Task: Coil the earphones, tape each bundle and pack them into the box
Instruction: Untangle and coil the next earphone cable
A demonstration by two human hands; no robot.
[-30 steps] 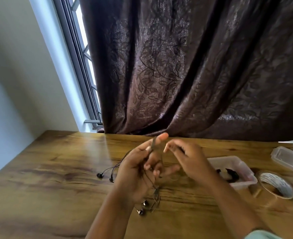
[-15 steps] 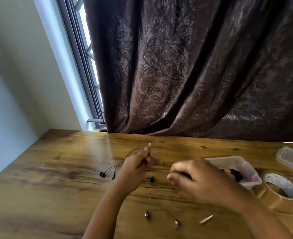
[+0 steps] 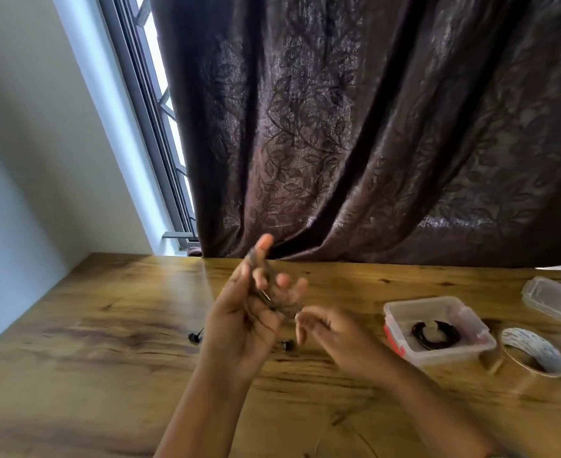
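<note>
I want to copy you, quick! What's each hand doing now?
Left hand: holds the earphone cable.
Right hand: fingers curled, too blurred to tell.

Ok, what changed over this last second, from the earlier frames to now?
The left hand, holding the earphone cord, lifted, fingers now pointing up with cord looped on them. The right hand, which had pulled out to the right half a second ago, came back beside it; its grip is blurred. The box with its coiled bundle, the tape roll and the lid stayed put.
</note>
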